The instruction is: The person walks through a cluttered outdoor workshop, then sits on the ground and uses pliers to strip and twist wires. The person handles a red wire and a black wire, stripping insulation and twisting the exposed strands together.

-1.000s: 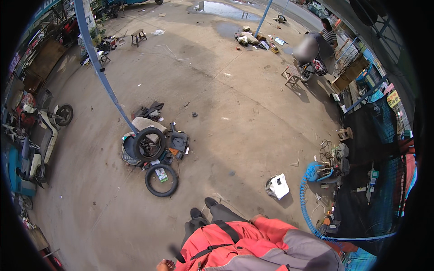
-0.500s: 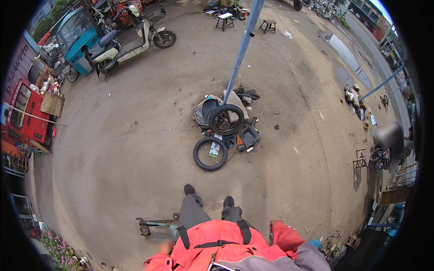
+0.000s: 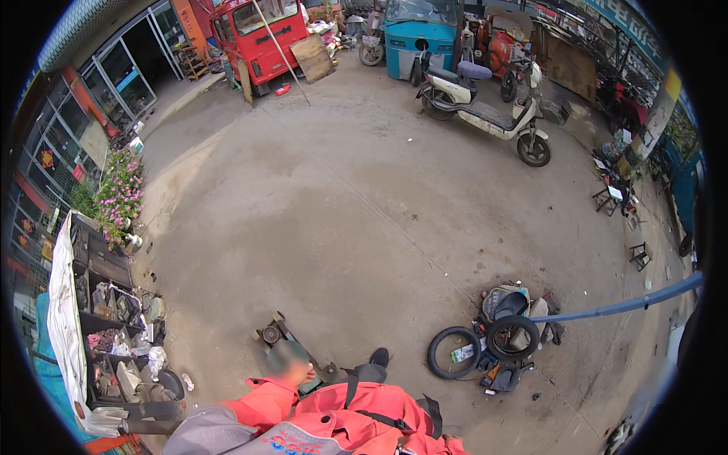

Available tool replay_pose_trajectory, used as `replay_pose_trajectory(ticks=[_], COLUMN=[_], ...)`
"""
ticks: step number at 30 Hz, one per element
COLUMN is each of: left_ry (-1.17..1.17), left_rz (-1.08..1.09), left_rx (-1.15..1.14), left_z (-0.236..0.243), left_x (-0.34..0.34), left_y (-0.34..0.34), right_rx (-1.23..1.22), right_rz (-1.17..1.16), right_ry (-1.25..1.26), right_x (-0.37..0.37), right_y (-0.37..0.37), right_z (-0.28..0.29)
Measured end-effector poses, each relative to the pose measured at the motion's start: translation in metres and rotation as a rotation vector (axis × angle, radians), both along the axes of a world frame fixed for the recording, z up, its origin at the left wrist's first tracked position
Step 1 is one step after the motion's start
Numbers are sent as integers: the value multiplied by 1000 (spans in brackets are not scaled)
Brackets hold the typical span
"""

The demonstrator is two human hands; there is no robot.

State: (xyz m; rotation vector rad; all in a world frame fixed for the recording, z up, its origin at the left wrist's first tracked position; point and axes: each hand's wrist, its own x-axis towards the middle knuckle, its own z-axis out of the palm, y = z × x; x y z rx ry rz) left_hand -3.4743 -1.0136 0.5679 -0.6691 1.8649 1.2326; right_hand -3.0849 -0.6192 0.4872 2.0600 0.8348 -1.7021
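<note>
Stained concrete (image 3: 303, 205) surrounds a wheeled jack (image 3: 305, 353) in the head view. The left hand (image 3: 309, 371) is right at the jack, but blurring there hides whether it grips anything. Right of the jack, the right hand (image 3: 454, 446) barely shows at the lower edge; its state is unreadable too. Good handling probably means keeping fingers clear of the wheels. Right of the jack, black tyres (image 3: 432, 356) rest near a blue post (image 3: 607, 309); beyond it stand a white scooter (image 3: 485, 120) and a red vehicle (image 3: 265, 67).

The head-worn fisheye is looking down from close above the red jacket (image 3: 364, 398), facing outward across the ground (image 3: 303, 205) toward a far scooter (image 3: 485, 117).
</note>
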Motion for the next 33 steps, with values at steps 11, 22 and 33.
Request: replay_pose_trajectory(ticks=[11, 22, 33], left_ry=[-76, -283, -292], left_rz=[399, 810, 972], left_rx=[8, -33, -4], left_z=[-32, -77, -45], left_x=[-20, -54, -221], left_y=[-46, -11, 57], right_rx=[154, 34, 218], right_rz=[515, 750, 973], right_ry=[110, 44, 197], right_x=[-291, -529, -873], right_y=[138, 206, 279], right_z=[23, -7, -3])
